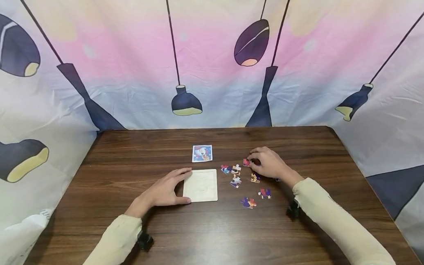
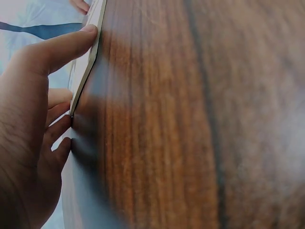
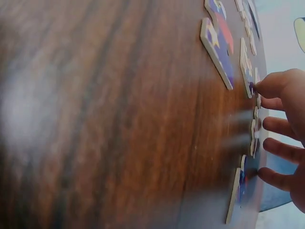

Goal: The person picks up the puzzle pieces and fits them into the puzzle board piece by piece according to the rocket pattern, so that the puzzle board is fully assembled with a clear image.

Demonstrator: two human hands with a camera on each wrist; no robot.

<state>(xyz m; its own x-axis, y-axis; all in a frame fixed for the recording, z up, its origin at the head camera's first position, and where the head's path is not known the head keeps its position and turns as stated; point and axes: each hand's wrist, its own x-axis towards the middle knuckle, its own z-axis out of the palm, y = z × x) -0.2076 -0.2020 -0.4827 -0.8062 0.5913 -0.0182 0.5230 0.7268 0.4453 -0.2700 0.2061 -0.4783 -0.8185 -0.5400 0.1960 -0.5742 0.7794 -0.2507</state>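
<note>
Evidently, the step in hand is selecting a loose piece. Fingers of the right hand [image 1: 269,164] meet the red puzzle piece [image 1: 246,162] at the far side of the scatter; whether they pinch it or only touch it, I cannot tell. Fingers of the left hand [image 1: 166,190] grasp the pale square tray [image 1: 202,186] by its left side, thumb at the near corner and index at the far one, with the tray flat on the surface [image 1: 212,243]. No piece sits in the tray, so the work looks barely begun. Just right of it lies a cluster of pieces [image 1: 235,172], with a purple-and-orange piece [image 1: 248,202] nearer the person. Beyond the tray rests a picture card [image 1: 202,153], likely the guide. Next, I judge, comes a firm pinch, a lift clear of the cluster, and a turn to suit the card.
</note>
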